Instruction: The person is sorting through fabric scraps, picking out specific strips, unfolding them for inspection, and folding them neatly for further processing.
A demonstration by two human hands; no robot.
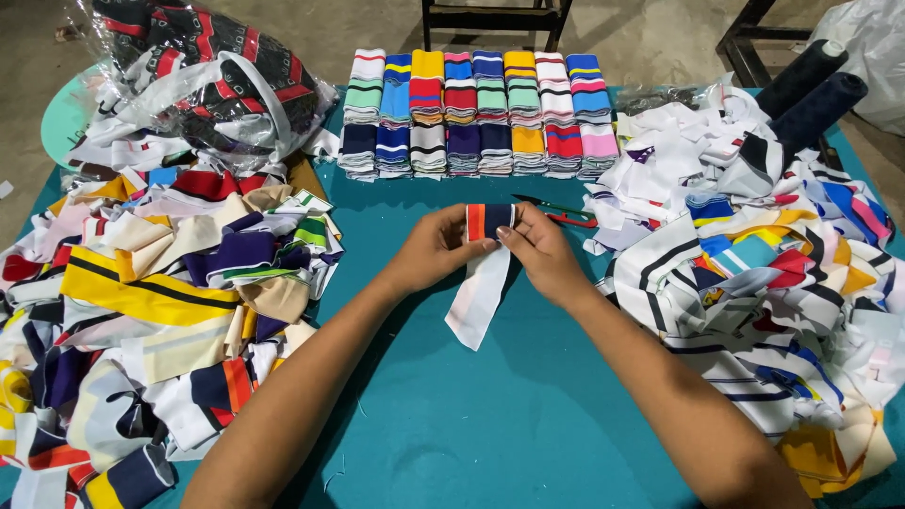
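At 9 o'clock a heap of mixed striped fabric offcuts [160, 320] covers the teal desk [528, 415]. At centre, the left hand [436, 249] and right hand [540, 253] each pinch the folded top of a ribbed strip [483, 273], white below, navy and orange above, its tail resting on the desk. At 12 o'clock lie folded strip stacks [476, 113]; red-handled snips [566, 213] lie just beside the right hand, and a second heap [754, 264] fills 3 o'clock.
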